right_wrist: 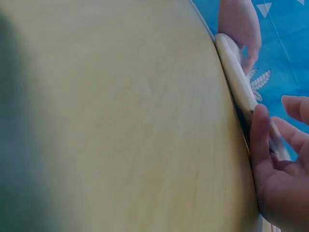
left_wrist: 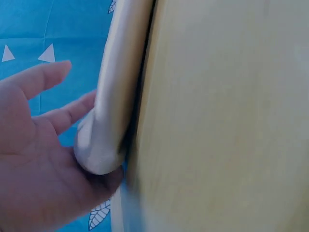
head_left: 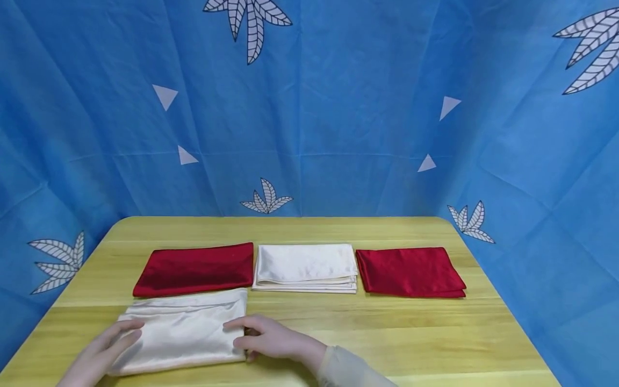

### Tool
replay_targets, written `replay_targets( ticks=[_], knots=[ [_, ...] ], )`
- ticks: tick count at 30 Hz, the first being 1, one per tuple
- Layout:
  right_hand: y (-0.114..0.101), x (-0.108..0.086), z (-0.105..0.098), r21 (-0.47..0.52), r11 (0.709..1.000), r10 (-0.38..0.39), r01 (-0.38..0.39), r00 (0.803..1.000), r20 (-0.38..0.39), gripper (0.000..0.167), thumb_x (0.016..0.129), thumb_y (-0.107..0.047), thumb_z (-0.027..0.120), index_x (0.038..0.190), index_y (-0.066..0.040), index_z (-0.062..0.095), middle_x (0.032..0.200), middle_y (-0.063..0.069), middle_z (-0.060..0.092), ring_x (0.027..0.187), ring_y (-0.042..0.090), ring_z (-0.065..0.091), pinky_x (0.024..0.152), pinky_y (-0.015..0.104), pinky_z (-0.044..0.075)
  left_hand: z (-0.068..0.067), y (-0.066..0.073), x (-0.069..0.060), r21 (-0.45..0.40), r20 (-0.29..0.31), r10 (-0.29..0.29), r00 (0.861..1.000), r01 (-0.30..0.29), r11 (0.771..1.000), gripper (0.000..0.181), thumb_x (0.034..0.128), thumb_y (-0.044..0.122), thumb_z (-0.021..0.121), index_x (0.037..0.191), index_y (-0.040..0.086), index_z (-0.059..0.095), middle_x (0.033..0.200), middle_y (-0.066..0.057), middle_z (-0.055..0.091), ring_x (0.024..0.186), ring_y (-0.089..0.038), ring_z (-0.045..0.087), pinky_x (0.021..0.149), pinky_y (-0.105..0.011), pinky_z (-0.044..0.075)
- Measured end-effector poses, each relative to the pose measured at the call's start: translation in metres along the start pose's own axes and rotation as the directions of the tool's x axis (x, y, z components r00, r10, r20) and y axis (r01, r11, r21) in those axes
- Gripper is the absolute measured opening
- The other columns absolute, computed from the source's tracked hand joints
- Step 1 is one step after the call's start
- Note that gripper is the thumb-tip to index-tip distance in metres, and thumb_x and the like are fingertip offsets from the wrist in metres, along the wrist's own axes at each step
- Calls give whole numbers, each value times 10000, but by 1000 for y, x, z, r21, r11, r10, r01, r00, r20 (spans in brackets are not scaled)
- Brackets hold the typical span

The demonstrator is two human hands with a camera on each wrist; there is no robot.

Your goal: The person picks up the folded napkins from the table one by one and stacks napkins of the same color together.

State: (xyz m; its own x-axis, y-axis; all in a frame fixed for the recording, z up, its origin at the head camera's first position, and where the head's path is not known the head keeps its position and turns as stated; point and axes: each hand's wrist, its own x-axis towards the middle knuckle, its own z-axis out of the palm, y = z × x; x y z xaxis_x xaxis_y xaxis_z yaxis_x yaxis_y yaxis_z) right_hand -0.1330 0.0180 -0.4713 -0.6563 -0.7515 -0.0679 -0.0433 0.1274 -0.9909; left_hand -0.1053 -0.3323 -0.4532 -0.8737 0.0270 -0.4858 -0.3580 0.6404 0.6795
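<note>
In the head view, a folded white satin cloth [head_left: 186, 336] lies at the table's front left. My left hand [head_left: 99, 352] has its left end, thumb and a finger over the top; in the left wrist view other fingers of this hand [left_wrist: 43, 164] pass beneath the cloth's rounded end [left_wrist: 104, 140]. At the right end, my right hand [head_left: 275, 338] lays two digits on the cloth, with lower fingers curled at its edge. The right wrist view shows the right hand [right_wrist: 285, 181] around the near end of the cloth [right_wrist: 239, 79], the left hand [right_wrist: 240, 24] at the far end.
Behind the white cloth lies a folded red cloth [head_left: 195, 270]. To its right are another folded white cloth [head_left: 304, 263] and a second red one [head_left: 411, 271], in a row across the wooden table [head_left: 387, 333]. A blue patterned curtain [head_left: 338, 107] surrounds the back and sides.
</note>
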Motion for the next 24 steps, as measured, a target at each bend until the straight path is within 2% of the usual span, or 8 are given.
replay_targets(
  ticks=[3,5,9,12,16,18,20,24],
  knots=[
    [1,2,0,-32,999,22,-23,999,-29,347,952,-124,579,1292,-54,578,1063,-43,595,544,32,538,554,218,529,2,3,0,-73,26,53,998,-51,996,704,990,516,393,1431,-31,353,1459,-304,284,1274,-457,314,929,-579,379],
    [2,3,0,-26,999,38,-39,998,-44,334,949,-147,589,1274,-70,588,1190,-81,543,521,39,534,533,216,521,3,3,0,-123,43,79,996,-73,990,637,1007,455,402,1430,-20,371,1458,-271,310,1256,-340,378,947,-545,372],
    [5,4,-2,-17,999,47,-48,995,-83,318,933,-164,612,1244,-99,606,1157,-79,540,488,44,516,491,206,499,5,4,0,-150,66,149,987,-138,979,540,1022,375,411,1407,-2,436,1401,-123,451,1103,34,432,935,-346,409],
    [7,2,-4,-13,999,33,-35,993,-112,312,920,-158,624,1230,-122,626,1139,-80,563,461,49,500,457,200,476,9,10,0,-130,48,175,983,-168,977,512,1018,378,418,1368,13,502,1352,-82,523,1002,157,422,967,-345,408],
    [6,-5,-9,-13,1000,19,-21,993,-113,307,923,-167,617,1229,-149,641,1036,-95,610,427,60,463,429,200,441,14,24,-2,-98,-6,153,988,-153,983,508,993,431,454,1329,66,567,1351,-110,532,1031,103,441,1002,-502,360],
    [3,-10,-15,-40,999,14,-18,995,-101,303,936,-185,604,1236,-165,638,987,-103,611,435,58,450,434,205,434,18,33,-3,-74,-35,164,986,-166,983,491,984,446,466,1310,102,594,1336,-89,546,1054,68,450,981,-425,392],
    [0,-14,-22,-90,996,-10,0,994,-109,291,944,-198,596,1231,-175,643,1034,-115,607,450,53,446,452,205,437,24,45,-2,-56,-77,204,976,-208,976,450,980,440,481,1274,133,629,1303,-54,573,1073,46,463,934,-309,423],
    [-6,-23,-40,-220,974,-89,45,977,-192,265,953,-228,584,1203,-186,664,1157,-101,622,837,42,600,781,244,489,41,68,6,-87,-172,319,932,-336,938,359,972,382,529,1191,140,680,1198,2,635,1052,43,494,844,-155,423]
  ],
)
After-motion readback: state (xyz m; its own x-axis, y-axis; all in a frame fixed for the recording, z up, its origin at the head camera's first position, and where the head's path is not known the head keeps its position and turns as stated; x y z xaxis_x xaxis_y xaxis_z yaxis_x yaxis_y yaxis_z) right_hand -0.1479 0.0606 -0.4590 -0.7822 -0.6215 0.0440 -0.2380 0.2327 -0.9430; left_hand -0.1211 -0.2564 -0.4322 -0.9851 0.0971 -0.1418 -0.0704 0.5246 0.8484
